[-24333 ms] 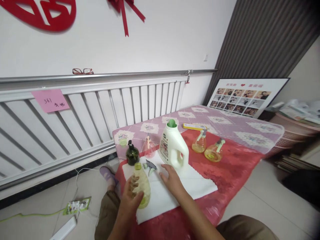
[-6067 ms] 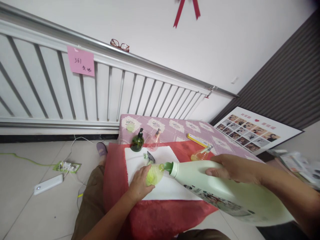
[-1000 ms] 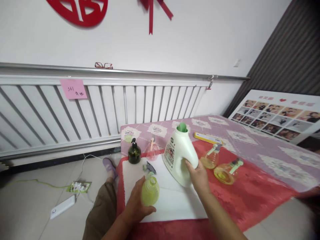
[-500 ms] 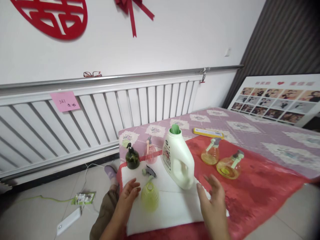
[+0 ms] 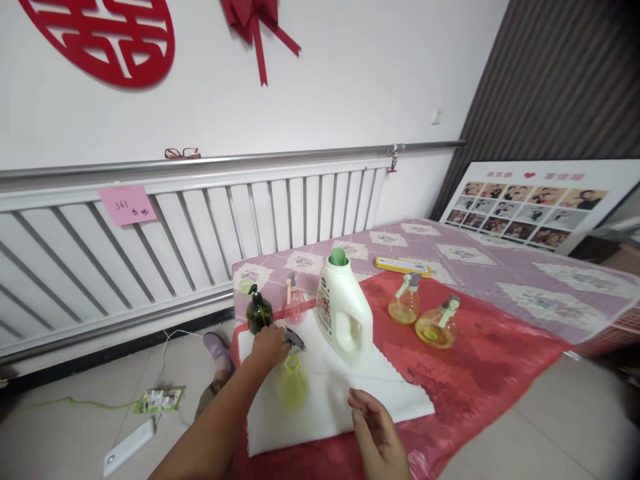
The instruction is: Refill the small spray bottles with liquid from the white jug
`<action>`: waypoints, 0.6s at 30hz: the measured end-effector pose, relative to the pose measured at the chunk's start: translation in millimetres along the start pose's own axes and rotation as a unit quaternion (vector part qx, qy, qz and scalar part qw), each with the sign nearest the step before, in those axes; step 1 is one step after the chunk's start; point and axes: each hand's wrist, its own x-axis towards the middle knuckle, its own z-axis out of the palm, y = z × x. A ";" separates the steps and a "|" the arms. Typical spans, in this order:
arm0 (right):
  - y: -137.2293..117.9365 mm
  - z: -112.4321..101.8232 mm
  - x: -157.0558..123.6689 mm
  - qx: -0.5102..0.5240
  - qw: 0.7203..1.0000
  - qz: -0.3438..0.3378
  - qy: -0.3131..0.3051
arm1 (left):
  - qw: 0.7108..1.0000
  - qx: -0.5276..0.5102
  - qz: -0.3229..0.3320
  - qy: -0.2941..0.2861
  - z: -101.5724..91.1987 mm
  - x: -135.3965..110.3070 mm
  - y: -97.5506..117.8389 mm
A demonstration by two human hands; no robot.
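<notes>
Standing on white cloth (image 5: 330,393): one translucent yellow-green plastic bottle (image 5: 293,389), long axis upright, mouth up. Just behind: grey trigger sprayer (image 5: 295,339), left hand (image 5: 270,345) at it, grip unclear. Right hand (image 5: 380,437): apart, fingers loosely curled.

I count 1 jug (image 5: 345,317); right of it, 2 sprayers (image 5: 404,310) (image 5: 437,331); left, 1 pink sprayer (image 5: 295,309), 1 trigger head (image 5: 295,339), 2 bottles (image 5: 259,315) (image 5: 293,387).

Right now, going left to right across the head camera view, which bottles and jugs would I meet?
Dark green pump bottle, open yellow-green bottle, pale jug, upright spray bottle, tilted spray bottle. The pink spray bottle is left out because it overlaps the open one's span.
</notes>
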 end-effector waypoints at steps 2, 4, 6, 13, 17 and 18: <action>-0.8 0.0 -5.2 0.025 1.000 -0.004 -0.001 | 1.000 0.020 -0.009 -0.016 2.6 0.3 1.8; -2.2 -0.9 -9.0 0.034 0.999 0.001 -0.015 | 0.999 0.026 -0.013 -0.020 2.8 -2.2 1.6; -5.4 -1.5 -11.3 0.031 0.999 0.009 -0.030 | 1.000 0.019 -0.015 -0.017 -0.3 -7.1 -1.2; -24.9 5.6 -15.7 0.028 0.999 -0.007 -0.014 | 0.993 -0.093 -0.040 0.053 -34.4 -43.9 -32.1; -36.2 18.0 -21.7 0.022 1.000 -0.008 -0.004 | 0.974 -0.189 -0.068 0.102 -50.6 -72.4 -43.4; -39.5 21.9 -23.0 0.021 1.000 -0.009 -0.001 | 0.968 -0.217 -0.072 0.107 -52.9 -79.4 -42.5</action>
